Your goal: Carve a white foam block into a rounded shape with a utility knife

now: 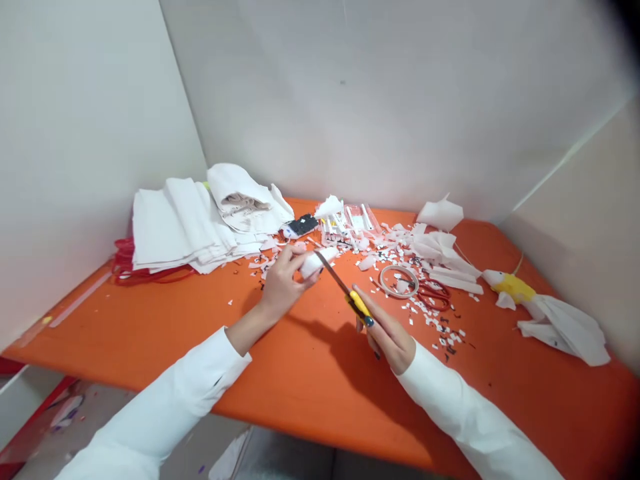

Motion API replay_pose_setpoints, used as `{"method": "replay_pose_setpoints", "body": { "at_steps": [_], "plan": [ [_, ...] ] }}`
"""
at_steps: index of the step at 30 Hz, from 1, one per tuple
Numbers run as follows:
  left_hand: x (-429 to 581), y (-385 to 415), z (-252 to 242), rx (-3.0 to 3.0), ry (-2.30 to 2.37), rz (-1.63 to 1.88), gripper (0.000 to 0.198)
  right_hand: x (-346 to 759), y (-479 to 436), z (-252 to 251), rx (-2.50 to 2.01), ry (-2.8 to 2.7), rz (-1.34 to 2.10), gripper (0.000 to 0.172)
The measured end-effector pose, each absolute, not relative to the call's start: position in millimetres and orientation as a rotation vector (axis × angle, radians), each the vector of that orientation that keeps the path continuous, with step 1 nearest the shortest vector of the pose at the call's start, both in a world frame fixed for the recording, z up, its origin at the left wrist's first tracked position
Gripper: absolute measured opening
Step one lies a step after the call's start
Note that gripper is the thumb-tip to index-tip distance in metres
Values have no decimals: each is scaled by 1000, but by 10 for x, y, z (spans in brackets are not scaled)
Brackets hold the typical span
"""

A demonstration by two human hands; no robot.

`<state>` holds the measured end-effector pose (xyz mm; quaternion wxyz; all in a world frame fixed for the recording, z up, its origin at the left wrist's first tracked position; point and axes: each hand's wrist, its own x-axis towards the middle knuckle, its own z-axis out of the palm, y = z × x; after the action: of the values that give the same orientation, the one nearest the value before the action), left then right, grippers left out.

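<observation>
Pinches small white piece [316, 261] between fingertips of left hand [283, 280], lifted just above orange table [300, 373], likely so blade can reach it. Grips cutter [350, 297] in right hand [387, 333], fingers wrapped tight round yellow handle, blade angled up-left, tip meeting white piece. Behind hands: strewn white scraps [400, 257]. Back left: stack of white sheets [170, 230], apart from the litter. Near right hand: red scissors [435, 297], untouched.

The orange table [150, 333] is bare along its near edge. Mid-table, the left hand [283, 283] gripping a small white paper roll [315, 262] and the right hand [387, 333] gripping yellow-handled scissors [357, 303] block passage. Stacked white sheets [175, 230] fill the back left corner; white paper scraps [395, 250] litter the back edge.
</observation>
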<state>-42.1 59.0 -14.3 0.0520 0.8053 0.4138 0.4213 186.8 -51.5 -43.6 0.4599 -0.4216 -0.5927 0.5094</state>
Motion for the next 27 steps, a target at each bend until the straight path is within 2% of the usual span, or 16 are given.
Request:
{"method": "replay_pose_setpoints", "body": {
  "at_steps": [3, 7, 14, 19, 24, 27],
  "plan": [
    [-413, 573, -153, 2413, 1197, 1300, 25, 1869, -484, -445, -987, -1295, 1431, 54],
    [-407, 571, -171, 2336, 1202, 1335, 34, 1893, -442, -410, -884, -923, 1618, 65],
    [-395, 541, -171, 2327, 1219, 1292, 34, 1877, -477, -355, -900, -991, 1645, 63],
    [-388, 544, -209, 2307, 1240, 1321, 33, 1919, -450, -357, -975, -858, 1524, 73],
    [-361, 532, -224, 2317, 1250, 1343, 29, 1897, -475, -365, -957, -981, 1599, 63],
    [-358, 529, -219, 2319, 1260, 1371, 30, 1907, -445, -391, -1018, -839, 1524, 66]
  ]
}}
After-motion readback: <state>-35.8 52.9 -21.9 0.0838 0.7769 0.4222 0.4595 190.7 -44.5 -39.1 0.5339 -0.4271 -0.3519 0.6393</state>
